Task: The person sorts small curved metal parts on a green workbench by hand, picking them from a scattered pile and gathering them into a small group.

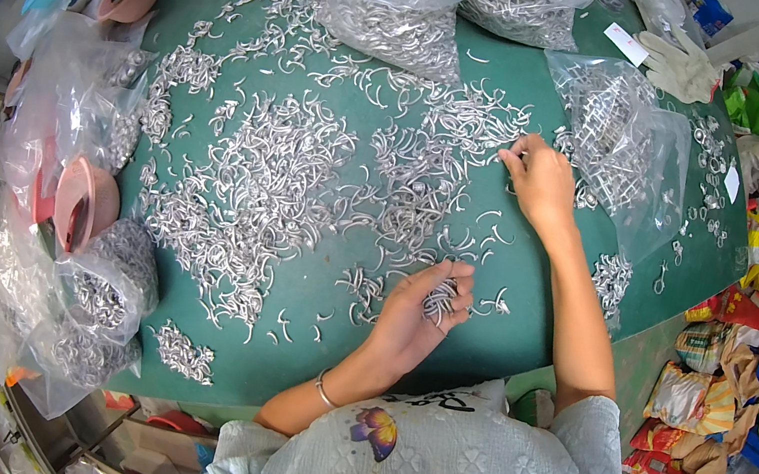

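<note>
Small curved silver metal pieces [258,175] lie in loose heaps across the green table [311,281]. My left hand [400,322], near the front edge, has its fingers curled round a bunch of these curved metal pieces [439,301]. Farther off to the right, my right hand [546,185] pinches thumb and fingertips together at the edge of a heap. Whatever is between those fingertips is too small to make out. Just beyond that hand, a clear plastic bag [612,126] of silver metal parts lies on its side.
Two clear bags, a nearer one [392,21] and a farther one [526,9], stand full of metal pieces at the back. Pink baskets [85,206] and plastic bags [99,299] line the left. A white glove [679,66] lies far right; colourful packages [691,399] fill a rack beyond.
</note>
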`<state>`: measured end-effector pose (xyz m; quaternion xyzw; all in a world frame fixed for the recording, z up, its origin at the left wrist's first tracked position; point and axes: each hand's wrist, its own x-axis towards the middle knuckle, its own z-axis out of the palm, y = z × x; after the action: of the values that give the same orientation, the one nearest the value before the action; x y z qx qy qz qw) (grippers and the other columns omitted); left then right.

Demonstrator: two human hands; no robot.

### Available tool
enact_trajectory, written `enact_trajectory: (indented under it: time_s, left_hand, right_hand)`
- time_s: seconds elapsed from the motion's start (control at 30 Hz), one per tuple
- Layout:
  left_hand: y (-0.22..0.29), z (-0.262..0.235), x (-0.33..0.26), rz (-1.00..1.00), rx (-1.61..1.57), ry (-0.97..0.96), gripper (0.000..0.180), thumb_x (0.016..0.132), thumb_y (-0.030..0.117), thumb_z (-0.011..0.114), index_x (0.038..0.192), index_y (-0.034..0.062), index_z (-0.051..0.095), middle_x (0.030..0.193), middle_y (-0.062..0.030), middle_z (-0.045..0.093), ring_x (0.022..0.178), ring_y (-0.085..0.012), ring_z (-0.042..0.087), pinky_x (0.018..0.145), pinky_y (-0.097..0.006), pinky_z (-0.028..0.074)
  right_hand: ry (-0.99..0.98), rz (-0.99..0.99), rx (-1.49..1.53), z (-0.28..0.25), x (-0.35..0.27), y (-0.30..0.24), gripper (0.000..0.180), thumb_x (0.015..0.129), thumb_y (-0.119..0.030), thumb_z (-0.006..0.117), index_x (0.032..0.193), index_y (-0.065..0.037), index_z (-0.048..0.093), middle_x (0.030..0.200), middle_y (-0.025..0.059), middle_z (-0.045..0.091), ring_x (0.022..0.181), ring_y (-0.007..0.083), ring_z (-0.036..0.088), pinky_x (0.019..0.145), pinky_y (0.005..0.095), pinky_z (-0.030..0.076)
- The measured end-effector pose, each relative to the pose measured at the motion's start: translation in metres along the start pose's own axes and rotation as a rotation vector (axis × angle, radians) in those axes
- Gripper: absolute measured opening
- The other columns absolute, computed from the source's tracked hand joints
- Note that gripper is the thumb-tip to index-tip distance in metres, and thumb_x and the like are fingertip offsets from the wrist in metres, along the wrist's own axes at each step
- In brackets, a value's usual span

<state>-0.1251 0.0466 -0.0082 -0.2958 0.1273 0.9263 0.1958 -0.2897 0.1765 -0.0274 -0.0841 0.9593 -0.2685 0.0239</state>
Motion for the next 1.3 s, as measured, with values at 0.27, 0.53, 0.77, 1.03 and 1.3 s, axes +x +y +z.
enact_trajectory:
  time_s: [0.27,0.53,0.77,1.03,1.3]
  left_hand:
    - [0.001,0.000,0.001,-0.006,-0.015,-0.007,0.022,0.089,0.019,0.052,0.097,-0.0015,0.057,0.078,-0.0053,0.052,0.068,-0.0136,0.047,0.060,-0.025,0.041]
    - [-0.001,-0.001,-0.001,-0.005,-0.012,-0.014,0.024,0.090,0.020,0.053,0.098,-0.0022,0.056,0.078,-0.0052,0.051,0.068,-0.0133,0.047,0.059,-0.025,0.041]
    - [-0.004,0.000,-0.001,-0.029,-0.016,-0.008,0.023,0.090,0.019,0.052,0.098,-0.0026,0.055,0.078,-0.0052,0.050,0.068,-0.0133,0.047,0.060,-0.025,0.042]
    - [-0.003,-0.001,-0.004,-0.015,-0.017,0.023,0.022,0.090,0.018,0.052,0.098,-0.0022,0.055,0.078,-0.0051,0.051,0.068,-0.0133,0.048,0.060,-0.025,0.042]
    - [-0.004,-0.008,-0.012,-0.001,-0.031,0.038,0.022,0.091,0.018,0.049,0.097,-0.0019,0.055,0.075,-0.0040,0.048,0.063,-0.0115,0.043,0.055,-0.024,0.037]
  right_hand:
    - [-0.424,0.178,1.436,-0.040,-0.035,0.023,0.014,0.085,-0.016,0.056,0.081,-0.005,0.047,0.067,-0.0010,0.042,0.050,0.0071,0.031,0.039,0.0175,0.025]
    - [-0.362,0.361,1.598,-0.041,-0.033,0.033,0.016,0.086,-0.018,0.055,0.083,-0.003,0.053,0.062,-0.0011,0.042,0.049,0.0071,0.034,0.036,0.0188,0.026]
    - [0.017,-0.212,-0.046,-0.011,-0.045,0.021,0.012,0.079,-0.010,0.064,0.085,-0.003,0.057,0.054,0.0026,0.047,0.047,0.0113,0.043,0.048,0.0267,0.038]
    - [-0.488,0.331,1.928,-0.048,-0.056,0.011,0.022,0.091,-0.023,0.049,0.084,-0.002,0.051,0.063,-0.0013,0.039,0.049,0.0066,0.033,0.035,0.0170,0.025]
    - [-0.169,0.026,0.458,-0.028,-0.065,0.011,0.021,0.078,-0.018,0.068,0.074,-0.001,0.057,0.055,0.0034,0.051,0.043,0.0136,0.044,0.044,0.0313,0.034]
